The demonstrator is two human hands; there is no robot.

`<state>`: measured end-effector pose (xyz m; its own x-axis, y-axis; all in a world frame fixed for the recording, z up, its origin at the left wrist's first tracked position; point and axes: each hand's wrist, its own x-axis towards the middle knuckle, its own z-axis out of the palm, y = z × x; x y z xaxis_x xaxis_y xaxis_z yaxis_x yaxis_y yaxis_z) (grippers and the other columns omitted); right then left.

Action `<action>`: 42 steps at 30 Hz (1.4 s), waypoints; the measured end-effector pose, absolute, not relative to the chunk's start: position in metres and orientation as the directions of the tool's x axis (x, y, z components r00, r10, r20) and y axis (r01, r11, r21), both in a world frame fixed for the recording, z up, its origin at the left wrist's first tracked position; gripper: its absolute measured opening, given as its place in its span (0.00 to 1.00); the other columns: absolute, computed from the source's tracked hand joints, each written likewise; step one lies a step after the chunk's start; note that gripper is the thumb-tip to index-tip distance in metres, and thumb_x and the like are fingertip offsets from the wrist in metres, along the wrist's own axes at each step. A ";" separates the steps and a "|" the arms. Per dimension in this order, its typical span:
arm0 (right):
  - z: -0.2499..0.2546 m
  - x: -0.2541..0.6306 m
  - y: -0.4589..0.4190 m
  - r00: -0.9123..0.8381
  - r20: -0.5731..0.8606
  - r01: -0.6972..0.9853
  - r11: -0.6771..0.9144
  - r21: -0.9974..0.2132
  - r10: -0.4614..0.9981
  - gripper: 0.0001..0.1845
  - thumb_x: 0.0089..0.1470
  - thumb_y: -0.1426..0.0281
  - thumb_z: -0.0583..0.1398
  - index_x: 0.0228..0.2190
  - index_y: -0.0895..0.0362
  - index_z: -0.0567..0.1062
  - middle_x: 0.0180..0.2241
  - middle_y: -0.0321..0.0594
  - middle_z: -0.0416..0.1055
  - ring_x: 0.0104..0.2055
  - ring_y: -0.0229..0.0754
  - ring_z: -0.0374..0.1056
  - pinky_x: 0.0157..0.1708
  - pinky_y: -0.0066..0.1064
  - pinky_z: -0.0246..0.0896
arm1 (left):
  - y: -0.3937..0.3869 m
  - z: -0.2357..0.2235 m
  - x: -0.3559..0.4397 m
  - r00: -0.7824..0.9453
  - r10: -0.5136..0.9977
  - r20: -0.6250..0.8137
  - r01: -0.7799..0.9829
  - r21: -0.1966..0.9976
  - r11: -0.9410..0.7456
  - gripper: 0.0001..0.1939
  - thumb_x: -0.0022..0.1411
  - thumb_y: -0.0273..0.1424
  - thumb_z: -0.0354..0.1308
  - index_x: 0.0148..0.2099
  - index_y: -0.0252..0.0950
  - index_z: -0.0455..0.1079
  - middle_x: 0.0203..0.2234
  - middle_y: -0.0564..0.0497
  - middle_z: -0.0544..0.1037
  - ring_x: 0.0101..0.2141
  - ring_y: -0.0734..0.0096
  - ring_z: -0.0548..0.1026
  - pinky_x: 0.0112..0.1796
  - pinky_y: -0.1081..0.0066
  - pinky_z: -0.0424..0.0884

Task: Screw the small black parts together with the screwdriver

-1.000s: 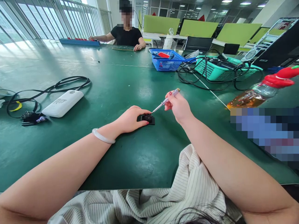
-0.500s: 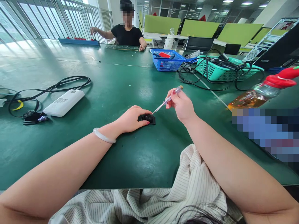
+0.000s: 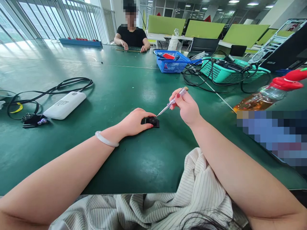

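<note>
On the green table (image 3: 115, 105) in front of me lies a small black part (image 3: 153, 121) with a flat base; its exact kind is too small to tell. My left hand (image 3: 137, 122), with a pale bangle at the wrist, grips it between thumb and forefinger. In my right hand (image 3: 185, 105) is a screwdriver (image 3: 170, 103) with a clear handle, held at a slant. The tip of its shaft points down and left and meets the upper right edge of the black part.
At left lie a white power bank (image 3: 64, 105) and black cables (image 3: 64, 84). Ahead stand a blue basket (image 3: 173, 66) and a teal basket (image 3: 225, 75) with cables. A bottle with a red cap (image 3: 257, 100) is at right. Across the table sits a person (image 3: 131, 36) near a blue rack (image 3: 80, 42).
The person across the table has drawn one hand back from the blue rack to the table edge. My hands and the screwdriver have hardly moved.
</note>
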<state>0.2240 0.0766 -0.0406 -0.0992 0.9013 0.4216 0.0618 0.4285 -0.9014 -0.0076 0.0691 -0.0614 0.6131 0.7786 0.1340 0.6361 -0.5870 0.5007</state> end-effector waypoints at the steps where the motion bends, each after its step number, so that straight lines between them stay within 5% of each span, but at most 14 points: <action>1: -0.041 0.224 0.077 -0.095 0.412 0.071 0.419 -0.905 0.906 0.26 0.58 0.43 0.61 0.28 0.52 0.69 0.25 0.31 0.65 0.26 0.35 0.63 0.33 0.31 0.63 | 0.069 -0.061 -0.008 0.612 0.779 0.132 0.637 0.500 -0.586 0.23 0.64 0.40 0.60 0.60 0.44 0.76 0.46 0.47 0.83 0.53 0.52 0.73 0.59 0.53 0.69; 26: -0.038 0.222 0.073 -0.146 0.416 0.055 0.427 -0.902 0.898 0.25 0.55 0.43 0.64 0.29 0.52 0.70 0.30 0.34 0.70 0.31 0.37 0.66 0.38 0.34 0.68 | 0.069 -0.061 -0.007 0.603 0.789 0.118 0.648 0.504 -0.571 0.24 0.63 0.41 0.61 0.61 0.43 0.76 0.47 0.47 0.82 0.55 0.52 0.72 0.59 0.53 0.69; 32: -0.037 0.221 0.074 -0.096 0.420 -0.004 0.421 -0.907 0.903 0.20 0.52 0.51 0.70 0.40 0.47 0.72 0.29 0.31 0.73 0.37 0.42 0.74 0.44 0.40 0.74 | 0.069 -0.062 -0.008 0.595 0.795 0.119 0.655 0.503 -0.565 0.24 0.63 0.40 0.61 0.60 0.44 0.76 0.47 0.47 0.82 0.56 0.51 0.71 0.59 0.52 0.69; 36: -0.035 0.218 0.070 -0.052 0.374 -0.011 0.374 -0.927 0.926 0.26 0.54 0.55 0.69 0.52 0.41 0.71 0.32 0.31 0.75 0.38 0.42 0.76 0.42 0.39 0.75 | 0.069 -0.061 -0.007 0.595 0.796 0.114 0.656 0.503 -0.563 0.24 0.63 0.40 0.61 0.60 0.43 0.76 0.47 0.46 0.82 0.56 0.51 0.71 0.59 0.52 0.69; 42: -0.033 0.216 0.068 -0.029 0.323 -0.071 0.321 -0.944 0.946 0.16 0.63 0.55 0.62 0.52 0.41 0.72 0.37 0.32 0.78 0.39 0.41 0.78 0.43 0.40 0.77 | 0.068 -0.060 -0.007 0.593 0.798 0.106 0.661 0.503 -0.557 0.24 0.63 0.40 0.61 0.60 0.43 0.75 0.48 0.47 0.82 0.57 0.51 0.71 0.59 0.52 0.69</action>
